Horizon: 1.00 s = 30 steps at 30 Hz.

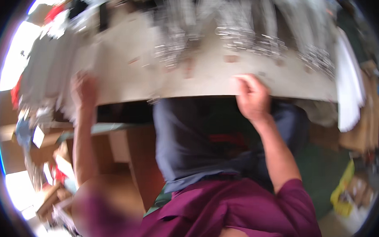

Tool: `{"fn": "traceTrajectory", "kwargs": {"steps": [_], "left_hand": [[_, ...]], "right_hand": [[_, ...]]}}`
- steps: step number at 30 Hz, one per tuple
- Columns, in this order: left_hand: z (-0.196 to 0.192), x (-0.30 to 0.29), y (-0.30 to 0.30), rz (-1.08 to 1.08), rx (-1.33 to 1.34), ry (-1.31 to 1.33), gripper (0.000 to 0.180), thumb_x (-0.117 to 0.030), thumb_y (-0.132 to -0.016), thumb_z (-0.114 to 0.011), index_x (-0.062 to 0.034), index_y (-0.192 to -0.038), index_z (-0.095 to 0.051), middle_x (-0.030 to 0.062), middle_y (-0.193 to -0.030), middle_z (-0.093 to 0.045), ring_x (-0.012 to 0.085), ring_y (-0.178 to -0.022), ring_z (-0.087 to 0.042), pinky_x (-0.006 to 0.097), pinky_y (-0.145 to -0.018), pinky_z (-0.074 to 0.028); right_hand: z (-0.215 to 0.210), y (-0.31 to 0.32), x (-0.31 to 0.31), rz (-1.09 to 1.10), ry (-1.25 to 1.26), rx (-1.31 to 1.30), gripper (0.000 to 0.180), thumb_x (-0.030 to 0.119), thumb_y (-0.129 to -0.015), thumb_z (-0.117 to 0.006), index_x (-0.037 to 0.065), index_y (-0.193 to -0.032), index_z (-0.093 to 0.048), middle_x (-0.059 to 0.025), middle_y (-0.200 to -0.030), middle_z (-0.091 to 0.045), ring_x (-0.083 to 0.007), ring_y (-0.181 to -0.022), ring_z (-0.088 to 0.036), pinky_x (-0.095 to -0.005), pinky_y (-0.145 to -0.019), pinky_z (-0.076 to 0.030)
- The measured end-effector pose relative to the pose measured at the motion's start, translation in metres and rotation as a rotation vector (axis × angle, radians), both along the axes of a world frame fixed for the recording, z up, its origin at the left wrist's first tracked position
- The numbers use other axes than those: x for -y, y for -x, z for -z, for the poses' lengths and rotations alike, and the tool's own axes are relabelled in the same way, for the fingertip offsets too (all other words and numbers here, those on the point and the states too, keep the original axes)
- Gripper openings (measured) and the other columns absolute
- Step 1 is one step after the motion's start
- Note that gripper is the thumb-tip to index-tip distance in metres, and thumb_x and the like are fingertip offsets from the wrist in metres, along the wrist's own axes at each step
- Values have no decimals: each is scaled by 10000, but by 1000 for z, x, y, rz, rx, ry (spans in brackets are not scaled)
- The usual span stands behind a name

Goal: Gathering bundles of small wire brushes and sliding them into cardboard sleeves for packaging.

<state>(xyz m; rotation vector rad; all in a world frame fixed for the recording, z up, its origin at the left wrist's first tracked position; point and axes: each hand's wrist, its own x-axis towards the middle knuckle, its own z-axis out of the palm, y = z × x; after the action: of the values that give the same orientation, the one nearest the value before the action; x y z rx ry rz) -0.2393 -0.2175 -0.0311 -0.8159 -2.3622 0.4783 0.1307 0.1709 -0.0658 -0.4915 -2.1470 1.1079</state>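
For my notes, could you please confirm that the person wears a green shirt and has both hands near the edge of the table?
Not quite: the head view shows a purple shirt, not green. The left hand and right hand are indeed near the edge of the table.

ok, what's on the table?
On the table: blurred grey-white bundles with shiny ends, and pale material at left near the left hand. Whatever lies beneath them is covered.
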Motion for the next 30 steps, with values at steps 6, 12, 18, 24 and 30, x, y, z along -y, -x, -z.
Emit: {"fn": "traceTrajectory", "kwargs": {"steps": [6,12,18,24,30], "left_hand": [[11,-34,-43,271,261,-392,410,-128,-950,-684,-11,-1334,-602,214,-1350,-610,404,-1271,-561,481,-1063,-464],[17,-73,-134,306,524,-718,267,-56,-948,-678,5,-1208,-683,173,-1102,-725,318,-989,-704,412,-905,-541],[6,-113,-224,486,632,-750,277,-8,-921,-662,8,-1197,-681,161,-1070,-722,294,-937,-707,381,-869,-557],[5,-131,-250,555,747,-701,299,36,-896,-654,16,-1194,-665,172,-1120,-711,298,-945,-702,381,-885,-556],[1,-146,-259,585,817,-685,304,54,-890,-649,24,-1193,-662,179,-1144,-707,295,-942,-701,376,-884,-558]], "right_hand": [[-10,-38,-22,-33,-6,-174,75,16,-921,-669,5,-994,-684,-140,-796,-677,-213,-640,-673,-331,-597,-533],[-33,-171,-165,685,-537,93,158,88,-883,-702,17,-1022,-676,-172,-957,-714,-370,-889,-710,-437,-794,-565],[-47,-287,-253,991,-789,905,595,144,-851,-720,-32,-1387,-531,-240,-1428,-511,-386,-1353,-473,-477,-1164,-367],[-36,-303,-275,932,-697,943,624,199,-822,-796,-20,-1355,-558,-196,-1391,-564,-362,-1309,-516,-469,-1129,-400],[-35,-308,-277,954,-701,825,570,202,-815,-805,-5,-1305,-600,-171,-1328,-618,-348,-1270,-544,-464,-1105,-414]]}}
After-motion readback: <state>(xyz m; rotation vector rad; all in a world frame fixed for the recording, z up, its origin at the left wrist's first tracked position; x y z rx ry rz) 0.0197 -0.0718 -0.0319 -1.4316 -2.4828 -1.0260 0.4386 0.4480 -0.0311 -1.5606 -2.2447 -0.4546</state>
